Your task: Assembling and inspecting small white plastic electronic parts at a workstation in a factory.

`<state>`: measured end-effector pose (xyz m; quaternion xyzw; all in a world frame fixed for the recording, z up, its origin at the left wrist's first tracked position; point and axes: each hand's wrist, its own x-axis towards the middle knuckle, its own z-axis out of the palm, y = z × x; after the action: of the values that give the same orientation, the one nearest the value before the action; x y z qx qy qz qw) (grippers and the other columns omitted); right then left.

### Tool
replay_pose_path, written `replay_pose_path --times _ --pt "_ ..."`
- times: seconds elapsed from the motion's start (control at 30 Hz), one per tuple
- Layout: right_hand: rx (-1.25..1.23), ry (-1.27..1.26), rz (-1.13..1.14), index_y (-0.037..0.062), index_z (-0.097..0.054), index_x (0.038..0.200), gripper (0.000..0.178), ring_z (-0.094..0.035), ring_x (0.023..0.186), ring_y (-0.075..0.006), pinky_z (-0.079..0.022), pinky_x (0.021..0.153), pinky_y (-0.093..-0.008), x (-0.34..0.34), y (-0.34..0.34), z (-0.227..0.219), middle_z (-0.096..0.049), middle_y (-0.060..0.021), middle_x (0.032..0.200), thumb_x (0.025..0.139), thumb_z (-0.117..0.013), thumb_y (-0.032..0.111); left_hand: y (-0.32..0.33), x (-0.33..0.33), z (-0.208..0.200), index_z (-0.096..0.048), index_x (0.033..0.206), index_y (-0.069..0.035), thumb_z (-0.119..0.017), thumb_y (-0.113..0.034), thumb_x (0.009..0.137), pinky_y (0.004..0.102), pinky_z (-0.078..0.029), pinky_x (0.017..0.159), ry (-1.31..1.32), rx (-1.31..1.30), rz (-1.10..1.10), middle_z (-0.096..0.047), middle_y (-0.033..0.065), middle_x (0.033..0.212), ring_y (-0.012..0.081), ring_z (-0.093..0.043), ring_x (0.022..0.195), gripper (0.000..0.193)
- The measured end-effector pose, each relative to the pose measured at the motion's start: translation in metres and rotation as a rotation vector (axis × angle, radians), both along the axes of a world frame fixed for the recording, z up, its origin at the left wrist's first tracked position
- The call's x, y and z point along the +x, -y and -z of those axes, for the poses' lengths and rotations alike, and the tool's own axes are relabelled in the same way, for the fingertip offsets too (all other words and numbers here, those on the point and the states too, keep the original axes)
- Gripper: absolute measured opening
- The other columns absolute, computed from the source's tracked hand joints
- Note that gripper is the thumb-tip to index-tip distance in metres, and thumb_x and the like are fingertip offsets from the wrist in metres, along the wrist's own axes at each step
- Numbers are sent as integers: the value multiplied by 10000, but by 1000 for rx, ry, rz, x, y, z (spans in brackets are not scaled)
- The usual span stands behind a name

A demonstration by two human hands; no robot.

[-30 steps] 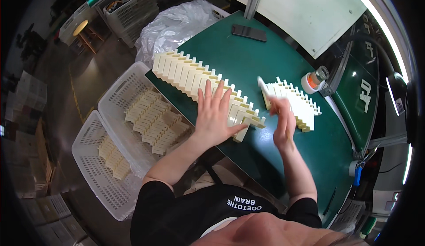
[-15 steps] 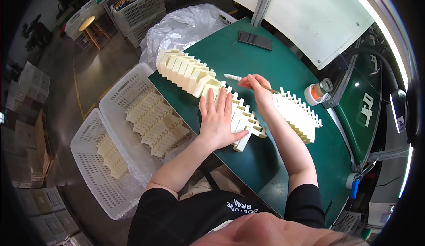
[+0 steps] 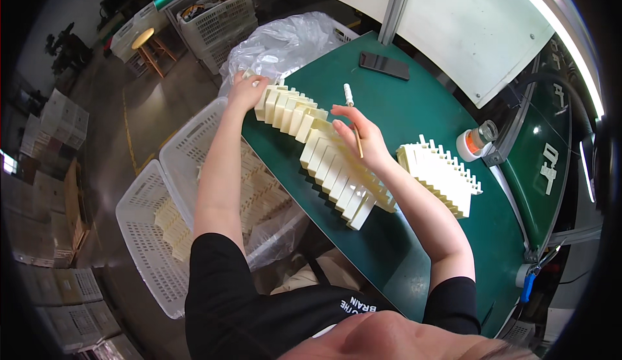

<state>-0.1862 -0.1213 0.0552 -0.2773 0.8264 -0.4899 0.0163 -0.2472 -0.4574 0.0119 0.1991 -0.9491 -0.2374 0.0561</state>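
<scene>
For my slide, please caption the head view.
Left hand at far end of cream parts; right hand holding white-tipped stick.

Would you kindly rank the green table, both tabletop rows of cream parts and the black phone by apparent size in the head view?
Largest first:
Green table
Left cream row
Right cream row
Black phone

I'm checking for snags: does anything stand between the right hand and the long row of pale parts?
Nothing visible does. The right hand is at the row, though whether it touches I can't tell. The stick it holds points its white end away. The phone lies apart, farther back.
</scene>
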Motion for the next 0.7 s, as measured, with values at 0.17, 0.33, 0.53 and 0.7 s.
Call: replay_pose_path --times 0.17,0.33,0.53,0.7 --pt "79 5 -29 90 -563 1222 344 -613 863 -247 -487 819 -341 4 5 -3 -651 -102 1103 948 -608 292 -16 15 8 -678 1155 -71 -635 -365 879 380 -413 1040 -418 2 39 -460 169 1405 332 -485 1274 406" --pt "133 0 -66 99 -545 1234 373 -625 1013 -343 -483 893 -395 11 11 -6 -641 -146 1176 937 -617 312 -23 33 -2 -674 1170 -115 -610 -221 911 365 -472 958 -404 173 92 -511 150 1347 318 -553 1178 288" --pt "172 -174 -119 119 -536 1243 393 -583 1089 -360 -463 928 -413 20 16 -11 -612 -139 1230 905 -647 285 -27 42 17 -564 1319 -168 -611 -94 900 338 -483 891 -776 79 80 -592 126 1161 234 -609 1019 428" --pt "288 -334 -108 129 -552 1216 411 -581 1106 -322 -397 985 -435 31 26 -9 -617 -123 1211 857 -694 271 1 41 27 -544 1320 -106 -593 -129 930 250 -463 788 -478 708 242 -655 41 898 111 -577 815 393"
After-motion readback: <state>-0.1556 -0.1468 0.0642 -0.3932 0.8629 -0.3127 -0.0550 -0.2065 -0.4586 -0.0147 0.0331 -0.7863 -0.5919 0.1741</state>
